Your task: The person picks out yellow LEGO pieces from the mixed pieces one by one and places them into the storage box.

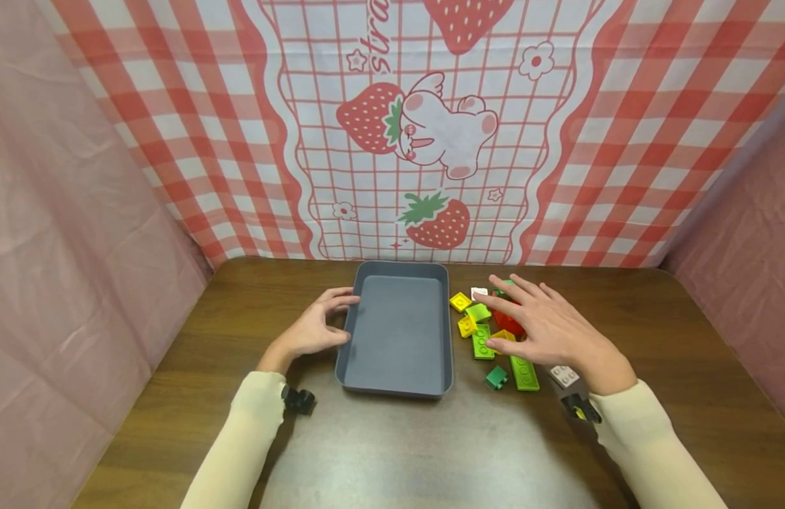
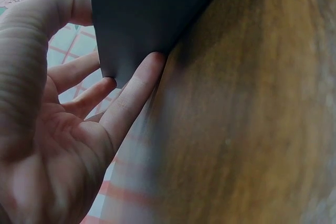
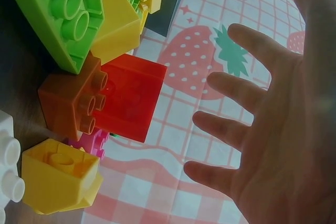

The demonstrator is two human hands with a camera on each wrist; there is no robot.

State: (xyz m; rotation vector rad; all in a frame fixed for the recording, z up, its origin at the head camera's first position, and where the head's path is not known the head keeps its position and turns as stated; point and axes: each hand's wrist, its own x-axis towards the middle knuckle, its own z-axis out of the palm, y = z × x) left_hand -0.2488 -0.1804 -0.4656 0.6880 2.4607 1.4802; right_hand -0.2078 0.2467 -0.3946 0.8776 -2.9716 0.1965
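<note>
Patterned cloth hangs behind tray and bricks.

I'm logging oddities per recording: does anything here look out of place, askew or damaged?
Only the backdrop: its lettering runs sideways, up instead of across. The bricks lie jumbled beside the tray, but nothing looks damaged.

From my end, a brown wood-grain table runs beneath the left fingers and right fingers, a pale sheen of light lying on the near side of them. Beyond the fingertips I see a red-and-white checked cloth hanging, printed with strawberries. A wrinkled pink curtain hangs well left of the left fingers, another pink curtain well right of the right.
</note>
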